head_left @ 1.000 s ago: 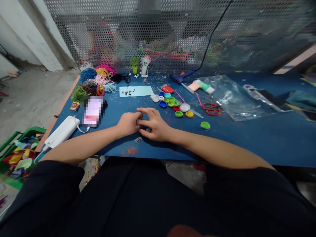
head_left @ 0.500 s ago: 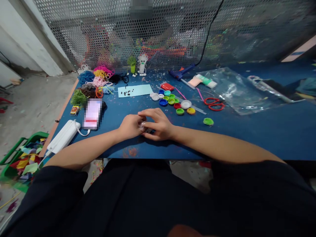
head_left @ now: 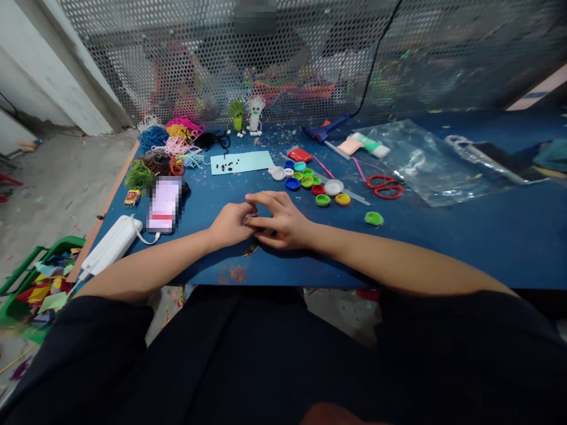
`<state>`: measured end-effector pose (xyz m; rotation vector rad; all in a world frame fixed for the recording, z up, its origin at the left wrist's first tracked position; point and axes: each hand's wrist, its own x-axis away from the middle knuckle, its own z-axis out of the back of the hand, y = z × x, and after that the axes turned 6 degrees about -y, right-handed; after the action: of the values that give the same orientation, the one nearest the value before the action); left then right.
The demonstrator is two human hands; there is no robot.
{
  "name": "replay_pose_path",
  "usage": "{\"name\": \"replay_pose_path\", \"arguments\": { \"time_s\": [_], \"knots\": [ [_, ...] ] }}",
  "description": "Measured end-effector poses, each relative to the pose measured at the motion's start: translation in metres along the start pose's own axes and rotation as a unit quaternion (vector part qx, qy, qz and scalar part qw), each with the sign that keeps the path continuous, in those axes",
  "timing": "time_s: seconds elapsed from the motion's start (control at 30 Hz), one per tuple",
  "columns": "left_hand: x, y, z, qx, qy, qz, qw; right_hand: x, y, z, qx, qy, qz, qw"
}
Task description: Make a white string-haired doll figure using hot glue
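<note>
My left hand (head_left: 233,224) and my right hand (head_left: 286,221) meet over the front of the blue table. A small, shiny, clear-looking piece (head_left: 248,219) shows between their fingertips; its kind cannot be made out. The left fingers curl around it and are mostly hidden. My right hand's fingers are bent toward the same piece, its thumb below. Just under the hands lies a small dark scrap (head_left: 251,250). Beyond them is a pale blue card (head_left: 261,161) with several tiny black bits, and to its right sit several coloured caps (head_left: 293,184).
Yarn bundles (head_left: 154,139), a phone (head_left: 163,203) and a white power bank (head_left: 113,245) occupy the left side. Two small figures (head_left: 256,115) stand by the mesh panel. A glue gun (head_left: 328,128), red-handled scissors (head_left: 384,186) and a clear plastic bag (head_left: 425,159) lie right.
Both hands have shifted very slightly left. The shiny piece between them shows less, and a dark scrap beneath the hands has come into view.
</note>
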<state>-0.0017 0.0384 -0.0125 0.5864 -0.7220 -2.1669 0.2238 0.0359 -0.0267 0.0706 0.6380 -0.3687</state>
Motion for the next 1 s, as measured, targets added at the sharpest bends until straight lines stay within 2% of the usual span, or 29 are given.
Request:
{"name": "replay_pose_path", "arguments": {
  "time_s": [0.13,0.23,0.5,0.73,0.83,1.0],
  "knots": [
    [0.002,0.004,0.0,0.006,-0.018,-0.023,1.0,0.001,0.003,-0.002,-0.028,0.041,0.036,0.998],
    [0.005,0.005,0.001,0.032,-0.002,-0.053,0.998,0.001,0.004,-0.002,-0.045,0.078,0.056,0.994],
    [0.007,0.001,0.0,0.121,-0.003,-0.087,0.989,-0.002,0.004,-0.003,-0.049,0.138,0.021,0.989],
    [0.009,0.01,0.008,0.047,0.076,-0.099,0.991,0.0,0.006,-0.009,-0.099,0.204,-0.022,0.974],
    [0.008,0.01,0.009,0.016,0.103,-0.094,0.99,0.0,0.007,-0.01,-0.109,0.209,-0.047,0.971],
    [0.005,0.003,0.011,-0.05,0.117,-0.106,0.986,-0.002,0.006,-0.008,-0.094,0.206,-0.062,0.972]
  ]
}}
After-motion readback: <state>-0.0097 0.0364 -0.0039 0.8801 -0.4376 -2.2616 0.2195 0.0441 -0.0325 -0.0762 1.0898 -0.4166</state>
